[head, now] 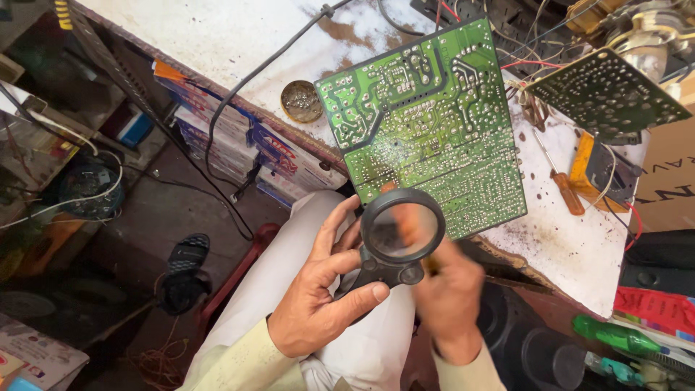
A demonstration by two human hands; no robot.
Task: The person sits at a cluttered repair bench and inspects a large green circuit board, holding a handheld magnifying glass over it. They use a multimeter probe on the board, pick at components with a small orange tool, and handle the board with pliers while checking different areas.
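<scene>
My left hand (318, 297) grips the black handle of a round magnifying glass (402, 230), held over the near edge of a large green circuit board (427, 123). The board lies solder side up, tilted off the bench edge toward my lap. My right hand (449, 297) is blurred, just right of the magnifier's handle, with fingers reaching up behind the lens toward the board. Something thin and orange shows through the lens; whether the right hand holds it I cannot tell.
A worn white workbench (572, 246) carries a round tin (301, 101), a wooden-handled screwdriver (561, 185), a yellow meter (597, 170), a second dark circuit board (604, 94) and tangled wires. Boxes (239, 145) are stacked under the bench. A sandal (187, 255) lies on the floor.
</scene>
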